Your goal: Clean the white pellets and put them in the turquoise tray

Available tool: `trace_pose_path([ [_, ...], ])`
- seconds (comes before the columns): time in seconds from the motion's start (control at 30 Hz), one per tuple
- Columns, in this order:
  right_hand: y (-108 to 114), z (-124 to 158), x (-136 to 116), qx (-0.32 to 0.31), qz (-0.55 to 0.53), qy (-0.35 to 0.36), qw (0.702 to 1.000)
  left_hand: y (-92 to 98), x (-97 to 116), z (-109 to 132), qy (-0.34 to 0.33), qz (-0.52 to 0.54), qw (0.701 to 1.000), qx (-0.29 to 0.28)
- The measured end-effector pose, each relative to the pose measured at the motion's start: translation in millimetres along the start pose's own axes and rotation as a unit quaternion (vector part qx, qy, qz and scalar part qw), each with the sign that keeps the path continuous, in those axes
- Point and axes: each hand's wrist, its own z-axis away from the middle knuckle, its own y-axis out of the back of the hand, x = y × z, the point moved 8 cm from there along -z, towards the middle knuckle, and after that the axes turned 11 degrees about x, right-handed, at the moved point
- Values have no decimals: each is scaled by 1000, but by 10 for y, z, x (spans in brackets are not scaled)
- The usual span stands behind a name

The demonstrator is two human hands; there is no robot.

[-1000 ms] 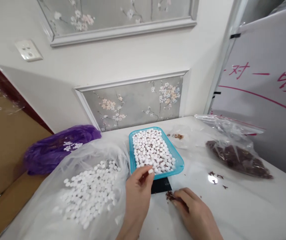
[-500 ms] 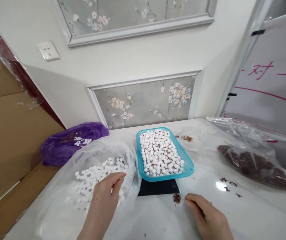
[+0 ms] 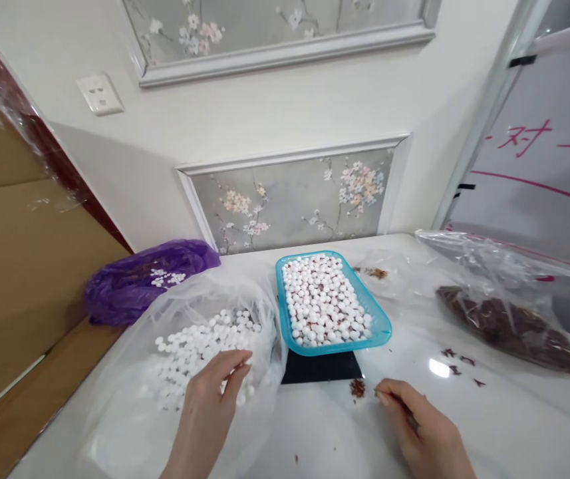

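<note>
A teal tray (image 3: 383, 328) full of small white balls stands on a black scale (image 3: 320, 367) at the table's middle. Left of it lies a clear plastic bag (image 3: 130, 372) with more white balls (image 3: 199, 342) inside. My left hand (image 3: 209, 406) reaches into this bag, fingers bent over the balls; whether it holds any is hidden. My right hand (image 3: 422, 432) rests on the white table (image 3: 514, 419) in front of the scale, fingertips close to a little heap of dark red bits (image 3: 357, 388), holding nothing that I can see.
A purple bag (image 3: 140, 283) lies at the back left. A clear bag of dark red dried pieces (image 3: 509, 329) lies at the right, with loose crumbs (image 3: 457, 364) near it. A cardboard box (image 3: 15, 259) stands left; a whiteboard (image 3: 544, 179) stands right.
My left hand went from the tray's front edge, where it pinched a white ball, leftward into the clear bag. My right hand stayed beside the dark red heap. The view shifted left.
</note>
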Motion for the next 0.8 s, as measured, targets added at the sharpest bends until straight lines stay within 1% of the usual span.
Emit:
trace_pose_path([
  [0.03, -28, -17, 23, -20, 6, 9, 1000, -5, -3, 25, 42, 62, 997, 1],
  [0.07, -52, -28, 38, -36, 7, 11, 999, -36, -1, 68, 93, 137, 986, -4],
  [0.1, -74, -31, 43, -48, 1, 5, 999, -98, 7, 133, 155, 220, 963, -14],
  [0.13, -87, -27, 37, -53, -10, -8, 999, -184, 36, 214, 218, 301, 928, -27],
  [0.2, -109, 7, -21, -56, -48, -42, 996, -379, 162, 393, 321, 433, 841, -49],
  [0.23, -95, 26, -54, -42, -70, -67, 994, -474, 242, 478, 359, 475, 801, -57],
  [0.27, -93, 50, -110, -39, -94, -81, 991, -564, 318, 556, 390, 501, 770, -64],
  [0.3, -109, 77, -185, -51, -111, -84, 989, -642, 381, 620, 414, 517, 746, -65],
  [0.37, -171, 135, -387, -111, -124, -60, 984, -807, 471, 728, 449, 532, 714, -79],
  [0.4, -208, 172, -507, -151, -130, -39, 979, -891, 498, 768, 459, 537, 702, -90],
  [0.47, -224, 222, -700, -192, -148, -32, 970, -1062, 517, 831, 472, 551, 678, -121],
  [0.53, -188, 230, -807, -179, -192, -81, 962, -1205, 499, 866, 475, 570, 655, -144],
  [0.6, -204, 255, -918, -194, -228, -101, 949, -1302, 477, 878, 467, 586, 641, -164],
  [0.63, -222, 266, -948, -203, -238, -108, 944, -1330, 470, 875, 458, 591, 641, -172],
  [0.7, -257, 269, -951, -211, -242, -111, 940, -1351, 475, 856, 433, 597, 650, -185],
  [0.8, -318, 261, -922, -228, -233, -73, 943, -1340, 491, 823, 398, 589, 677, -193],
])
